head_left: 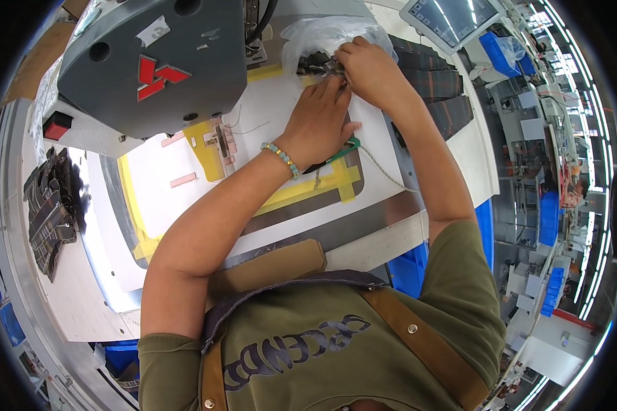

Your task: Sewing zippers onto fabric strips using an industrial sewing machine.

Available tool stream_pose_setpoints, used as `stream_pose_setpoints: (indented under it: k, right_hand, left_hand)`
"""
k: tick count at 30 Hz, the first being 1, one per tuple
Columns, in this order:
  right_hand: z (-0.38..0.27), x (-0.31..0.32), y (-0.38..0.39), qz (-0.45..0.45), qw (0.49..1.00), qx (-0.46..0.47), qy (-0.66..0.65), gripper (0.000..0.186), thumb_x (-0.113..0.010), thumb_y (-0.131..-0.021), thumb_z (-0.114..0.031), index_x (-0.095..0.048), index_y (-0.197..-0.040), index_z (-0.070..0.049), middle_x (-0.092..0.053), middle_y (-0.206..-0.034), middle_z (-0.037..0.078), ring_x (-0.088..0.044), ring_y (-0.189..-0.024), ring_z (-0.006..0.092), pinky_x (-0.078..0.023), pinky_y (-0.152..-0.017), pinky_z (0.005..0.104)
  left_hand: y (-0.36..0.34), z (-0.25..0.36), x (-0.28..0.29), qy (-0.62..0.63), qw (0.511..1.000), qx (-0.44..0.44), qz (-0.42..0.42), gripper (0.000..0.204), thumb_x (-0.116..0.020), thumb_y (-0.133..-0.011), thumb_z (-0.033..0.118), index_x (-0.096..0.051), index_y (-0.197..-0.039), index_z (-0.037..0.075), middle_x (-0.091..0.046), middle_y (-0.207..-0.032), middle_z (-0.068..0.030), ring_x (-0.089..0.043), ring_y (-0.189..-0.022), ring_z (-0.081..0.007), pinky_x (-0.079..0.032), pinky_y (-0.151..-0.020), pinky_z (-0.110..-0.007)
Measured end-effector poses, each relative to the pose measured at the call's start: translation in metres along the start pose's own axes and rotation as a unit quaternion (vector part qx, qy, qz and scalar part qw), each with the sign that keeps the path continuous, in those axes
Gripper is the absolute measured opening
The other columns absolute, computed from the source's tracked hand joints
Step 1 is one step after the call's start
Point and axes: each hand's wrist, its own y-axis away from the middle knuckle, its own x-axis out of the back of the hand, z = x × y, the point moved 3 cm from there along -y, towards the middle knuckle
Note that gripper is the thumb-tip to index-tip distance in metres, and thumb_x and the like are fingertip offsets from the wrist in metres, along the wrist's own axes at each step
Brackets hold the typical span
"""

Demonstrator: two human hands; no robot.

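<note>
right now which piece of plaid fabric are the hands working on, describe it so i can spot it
Start at the big grey sewing machine head. To its right, on the white table, the left hand and right hand pinch a small dark plaid piece beside a clear plastic bag, unlike the loose stacks elsewhere.

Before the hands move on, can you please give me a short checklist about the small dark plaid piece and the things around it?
1. Both hands on the dark plaid piece: ok, left hand and right hand meet on it.
2. Hands away from the sewing machine head: ok.
3. Green-handled scissors free: not ok, partly under the left hand.
4. Plastic bag off the piece: cannot tell.
5. Plaid stack on the table: ok.
</note>
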Motion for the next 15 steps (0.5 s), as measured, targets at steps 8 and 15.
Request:
stream_pose_setpoints:
  k: [8, 15]
  right_hand:
    - [-0.003, 0.002, -0.014, 0.063, 0.993, -0.005, -0.104, 0.033, -0.073, -0.096, -0.013, -0.077, -0.129, -0.016, -0.077, -0.118, 0.002, -0.068, -0.12, 0.0269, -0.061, -0.092, 0.0423]
    - [-0.001, -0.012, -0.02, 0.096, 0.994, 0.027, -0.041, 0.023, -0.076, -0.092, -0.018, -0.081, -0.115, -0.018, -0.077, -0.107, 0.0, -0.074, -0.108, 0.0248, -0.064, -0.082, 0.0418]
  left_hand:
    - [-0.001, -0.001, 0.001, 0.008, 1.0, 0.006, -0.014, 0.068, -0.077, -0.098, 0.034, -0.052, -0.15, -0.002, -0.053, -0.143, -0.0222, -0.057, -0.127, -0.0381, -0.044, -0.107, -0.048]
    - [-0.001, 0.0, 0.002, 0.018, 1.0, -0.001, -0.01, 0.069, -0.075, -0.1, 0.034, -0.051, -0.152, -0.003, -0.053, -0.146, -0.0222, -0.057, -0.129, -0.0395, -0.045, -0.109, -0.049]
